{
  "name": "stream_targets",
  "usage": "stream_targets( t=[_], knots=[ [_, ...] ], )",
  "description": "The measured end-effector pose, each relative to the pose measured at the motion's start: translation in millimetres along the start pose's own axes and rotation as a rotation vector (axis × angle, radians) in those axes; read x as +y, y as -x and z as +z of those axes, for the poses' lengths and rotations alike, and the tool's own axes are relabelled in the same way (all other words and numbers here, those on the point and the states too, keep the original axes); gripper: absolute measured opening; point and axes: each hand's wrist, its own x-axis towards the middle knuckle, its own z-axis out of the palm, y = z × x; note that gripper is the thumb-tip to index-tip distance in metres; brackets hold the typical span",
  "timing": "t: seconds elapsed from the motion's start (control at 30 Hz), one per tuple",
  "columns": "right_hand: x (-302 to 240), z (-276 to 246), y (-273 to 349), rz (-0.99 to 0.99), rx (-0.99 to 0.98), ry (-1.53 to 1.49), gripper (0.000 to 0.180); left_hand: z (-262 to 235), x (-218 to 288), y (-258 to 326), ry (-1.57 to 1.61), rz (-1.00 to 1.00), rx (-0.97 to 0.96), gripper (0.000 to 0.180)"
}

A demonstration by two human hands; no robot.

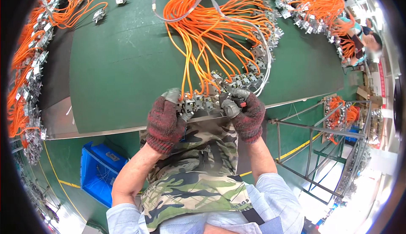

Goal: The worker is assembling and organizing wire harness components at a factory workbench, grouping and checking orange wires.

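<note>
My left hand point(167, 122), in a dark red knit glove with grey-coated fingertips, is closed round a small silver metal connector block point(190, 105) at the table's near edge. An orange cable point(187, 52) runs from that row of blocks. Gloved the same way, my right hand point(248, 114) is closed on a small dark tool with a red part point(242, 104); its exact kind is hidden by the fingers. It sits just right of the blocks. Beyond both hands spreads a large bundle of orange cables point(203, 18), with several metal blocks point(247, 81) on their ends.
A white cord loop point(269, 60) lies round the bundle on the green tabletop point(114, 73). More cable bundles lie at left point(25, 69) and far right point(317, 1). Below stand a blue bin point(99, 170) and a metal frame point(317, 128). Another person point(368, 43) is at right.
</note>
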Motion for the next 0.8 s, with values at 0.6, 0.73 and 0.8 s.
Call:
stream_targets(
  t=[0.6, 0.73, 0.8],
  knots=[
    [12, -8, 18, 0.110, 0.240, -0.206, 0.026, 43, 5, -22, 0.005, 0.109, -0.121, 0.058],
    [14, -5, 20, 0.088, 0.242, -0.155, 0.025, 42, 3, -21, -0.004, 0.111, -0.119, 0.059],
    [13, 0, 18, 0.068, 0.251, -0.221, 0.021, 43, 2, -21, -0.013, 0.114, -0.122, 0.058]
  ],
)
